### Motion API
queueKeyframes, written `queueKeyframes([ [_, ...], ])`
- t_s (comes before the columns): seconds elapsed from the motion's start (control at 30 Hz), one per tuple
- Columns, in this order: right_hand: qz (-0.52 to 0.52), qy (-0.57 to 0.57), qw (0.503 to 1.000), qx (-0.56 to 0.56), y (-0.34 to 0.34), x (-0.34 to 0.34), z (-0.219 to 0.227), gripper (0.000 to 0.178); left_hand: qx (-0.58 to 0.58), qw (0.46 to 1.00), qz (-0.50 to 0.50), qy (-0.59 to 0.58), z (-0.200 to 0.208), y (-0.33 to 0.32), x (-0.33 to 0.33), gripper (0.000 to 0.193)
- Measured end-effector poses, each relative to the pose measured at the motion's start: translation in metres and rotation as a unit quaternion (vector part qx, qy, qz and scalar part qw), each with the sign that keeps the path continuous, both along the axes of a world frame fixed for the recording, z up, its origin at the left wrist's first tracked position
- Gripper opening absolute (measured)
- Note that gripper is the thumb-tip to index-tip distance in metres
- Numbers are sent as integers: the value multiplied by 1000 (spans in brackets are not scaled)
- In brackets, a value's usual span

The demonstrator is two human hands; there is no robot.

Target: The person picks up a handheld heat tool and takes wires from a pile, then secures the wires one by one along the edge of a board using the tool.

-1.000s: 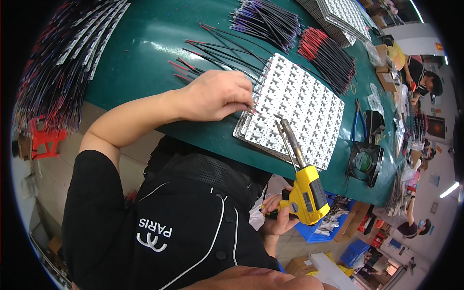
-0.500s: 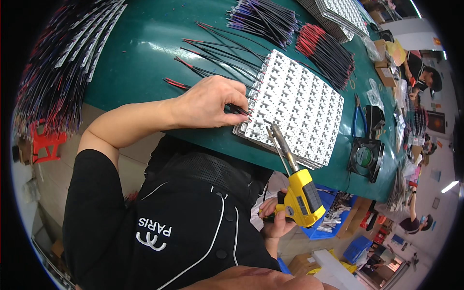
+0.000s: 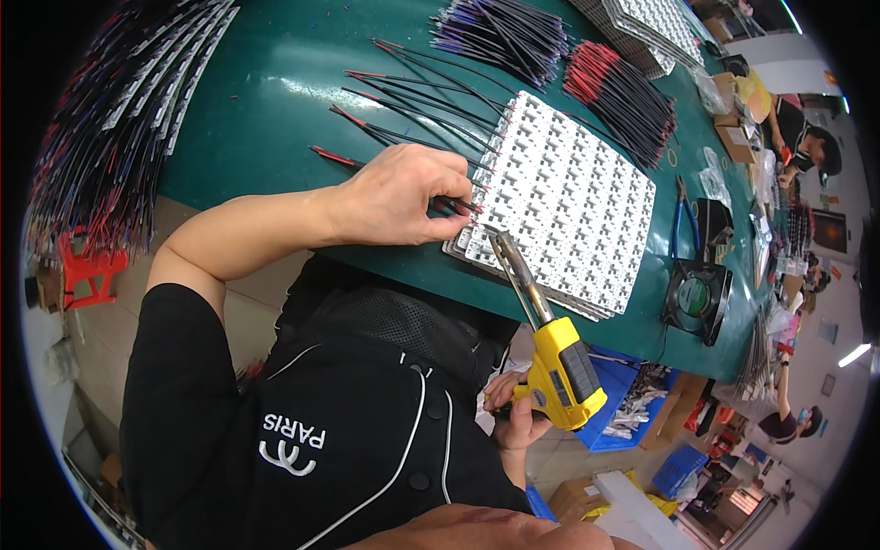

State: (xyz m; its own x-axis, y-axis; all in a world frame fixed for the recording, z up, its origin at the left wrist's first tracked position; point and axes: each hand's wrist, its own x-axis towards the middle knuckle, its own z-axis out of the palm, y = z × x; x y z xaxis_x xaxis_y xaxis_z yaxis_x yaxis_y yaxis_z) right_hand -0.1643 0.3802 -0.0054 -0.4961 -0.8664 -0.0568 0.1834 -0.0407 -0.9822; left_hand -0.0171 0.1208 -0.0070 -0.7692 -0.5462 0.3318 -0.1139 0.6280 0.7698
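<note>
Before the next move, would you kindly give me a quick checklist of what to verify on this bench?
1. Left hand grips the black wire by the board's edge: ok.
2. Right hand has the yellow soldering gun by its handle: ok.
3. Gun's metal tip points toward the left hand's wire: ok; whether they touch, cannot tell.
4. Tip is hot: cannot tell.
5. White board lies flat on the green table: ok.
6. Pliers lie away from both hands: ok, on the table beyond the board's right side.
</note>
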Motion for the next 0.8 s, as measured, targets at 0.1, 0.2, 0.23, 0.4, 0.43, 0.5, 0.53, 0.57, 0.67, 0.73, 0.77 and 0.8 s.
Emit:
queueKeyframes([
  [0.1, -2, 2, 1000, 0, 0, 0, -1, 37, -19, 1000, -18, -10, 4, -2, 1, 13],
  [0.2, 2, 4, 1000, -3, 0, 0, 0, 37, -30, 999, -19, -4, 3, -2, 1, 12],
  [0.23, 2, 4, 1000, -3, 0, 0, 0, 37, -30, 999, -19, -4, 3, -2, 1, 12],
  [0.4, -3, 3, 1000, -1, 1, 0, -1, 36, -25, 997, -32, -65, 4, -2, 3, 10],
  [0.43, -3, 2, 1000, -1, 1, 0, -1, 36, -25, 997, -32, -65, 4, -2, 4, 10],
  [0.5, 2, 5, 1000, -7, 1, -1, -2, 36, -52, 996, -29, -67, 4, -1, 4, 10],
  [0.53, 2, 5, 1000, -7, 1, -1, -2, 36, -52, 996, -29, -67, 4, -1, 4, 10],
  [0.57, -3, 4, 1000, -3, 1, 0, -2, 36, -50, 996, -27, -71, 5, -1, 3, 10],
  [0.67, -8, 2, 1000, 1, 0, 0, -1, 36, -43, 996, -19, -70, 6, 0, 3, 9],
  [0.73, -8, 1, 1000, 2, 0, 0, -2, 36, -38, 997, -15, -65, 6, 0, 3, 8],
  [0.77, -4, 0, 1000, 3, 0, 0, -2, 36, -38, 997, -13, -59, 5, 0, 2, 8],
  [0.8, -1, -1, 1000, 3, 1, -1, -3, 36, -39, 998, -11, -53, 5, 0, 2, 7],
])
